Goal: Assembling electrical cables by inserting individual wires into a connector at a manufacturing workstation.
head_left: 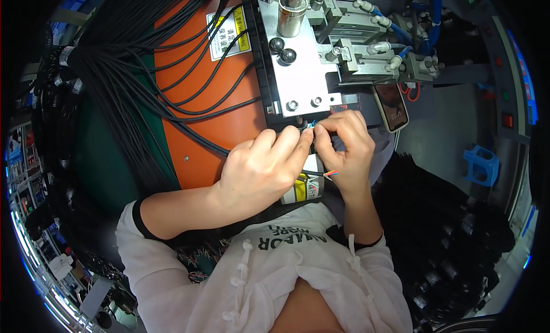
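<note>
Blue wires (313,124), thin, mostly hidden, pinched between left fingers (305,140) and right fingers (322,139)

We have the machine (299,75) straight ahead, and our left hand (263,164) and right hand (348,147) meet just before its near edge. To its left we see the surface (209,126), with a label (229,35) at its far part, close to the machine. A bundle of cables (114,92) fans across the surface from further left. Between our wrists sits a container (316,189), a cable end (330,173) in front of it. Beyond our right hand is a phone (391,106); further right, a stool (481,165) stands on the floor (438,144).
</note>
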`<state>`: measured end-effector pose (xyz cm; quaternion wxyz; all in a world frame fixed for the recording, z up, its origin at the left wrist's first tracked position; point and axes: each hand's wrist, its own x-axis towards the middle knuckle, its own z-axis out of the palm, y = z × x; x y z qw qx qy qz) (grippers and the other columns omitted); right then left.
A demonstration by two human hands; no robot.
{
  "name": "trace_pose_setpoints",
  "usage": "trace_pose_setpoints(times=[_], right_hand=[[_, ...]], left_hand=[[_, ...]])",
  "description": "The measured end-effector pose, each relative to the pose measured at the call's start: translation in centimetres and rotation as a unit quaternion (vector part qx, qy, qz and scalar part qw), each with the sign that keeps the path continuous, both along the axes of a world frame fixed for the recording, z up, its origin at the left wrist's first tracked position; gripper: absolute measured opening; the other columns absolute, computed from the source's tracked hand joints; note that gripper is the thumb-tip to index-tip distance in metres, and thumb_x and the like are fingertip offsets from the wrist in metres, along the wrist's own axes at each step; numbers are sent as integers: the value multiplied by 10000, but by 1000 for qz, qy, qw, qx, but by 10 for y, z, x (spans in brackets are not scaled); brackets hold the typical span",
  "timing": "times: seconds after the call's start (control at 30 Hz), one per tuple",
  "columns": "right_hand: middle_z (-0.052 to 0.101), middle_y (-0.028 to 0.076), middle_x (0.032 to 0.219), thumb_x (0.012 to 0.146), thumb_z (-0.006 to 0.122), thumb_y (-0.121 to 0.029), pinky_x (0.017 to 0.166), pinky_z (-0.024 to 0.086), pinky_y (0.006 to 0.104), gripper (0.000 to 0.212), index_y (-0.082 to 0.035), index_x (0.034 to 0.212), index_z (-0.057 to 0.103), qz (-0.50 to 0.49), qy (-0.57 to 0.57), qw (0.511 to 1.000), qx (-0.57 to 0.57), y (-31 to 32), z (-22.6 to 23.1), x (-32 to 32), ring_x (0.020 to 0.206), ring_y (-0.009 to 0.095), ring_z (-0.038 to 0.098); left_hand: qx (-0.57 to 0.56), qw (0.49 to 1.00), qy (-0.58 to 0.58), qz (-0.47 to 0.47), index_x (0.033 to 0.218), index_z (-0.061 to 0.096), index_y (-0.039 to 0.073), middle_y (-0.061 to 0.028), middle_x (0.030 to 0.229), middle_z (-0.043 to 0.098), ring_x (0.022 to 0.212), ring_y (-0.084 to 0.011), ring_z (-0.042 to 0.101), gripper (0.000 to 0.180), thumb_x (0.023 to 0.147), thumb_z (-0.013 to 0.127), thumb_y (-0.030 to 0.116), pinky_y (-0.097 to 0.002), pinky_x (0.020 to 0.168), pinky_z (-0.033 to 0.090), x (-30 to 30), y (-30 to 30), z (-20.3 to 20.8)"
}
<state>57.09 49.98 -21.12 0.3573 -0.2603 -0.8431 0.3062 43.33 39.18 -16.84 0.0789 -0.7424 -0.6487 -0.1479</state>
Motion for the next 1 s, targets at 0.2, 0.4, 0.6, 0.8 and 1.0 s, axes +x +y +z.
trace_pose_setpoints(times=[0.2, 0.4, 0.6, 0.8, 1.0], right_hand=[[553, 67, 705, 782, 640, -2, 636, 420, 293, 67, 6, 759, 578, -33, 70, 981, -178, -2, -19, -1, 681, 159, 522], [581, 59, 739, 816, 627, -29, 666, 424, 272, 68, 14, 788, 582, -9, 77, 917, -391, 1, -19, 2, 712, 123, 524], [619, 73, 793, 797, 656, -21, 703, 446, 270, 72, 22, 813, 601, -10, 40, 998, -56, 0, -4, -5, 742, 138, 564], [652, 81, 830, 732, 692, 45, 741, 475, 293, 135, 26, 849, 627, -32, 79, 996, -13, -2, -8, -1, 769, 182, 610], [668, 74, 828, 679, 737, 58, 718, 472, 302, 189, 12, 841, 652, 30, 90, 968, -232, 4, 0, 8, 772, 213, 615]], left_hand=[[28, 998, -51, -18, 1028, 699, 73, -12, 694, 426, 571, -116, 460, 364, 666, 662, 66, -241, 445, 395, -5, 7, -5], [54, 996, -66, -20, 966, 697, 71, -17, 708, 480, 570, -129, 487, 307, 662, 658, 72, -249, 460, 404, -10, 10, -6], [59, 995, -81, -3, 924, 688, 68, 7, 738, 519, 594, -114, 536, 227, 701, 650, 89, -247, 492, 411, -11, 10, -2], [13, 998, -59, 18, 928, 693, 71, 1, 762, 564, 606, -121, 579, 196, 737, 666, 98, -253, 499, 422, -7, 1, 10], [-69, 995, -1, 74, 936, 684, 47, -5, 770, 569, 627, -122, 607, 181, 767, 680, 112, -247, 533, 457, -6, -8, 11]])
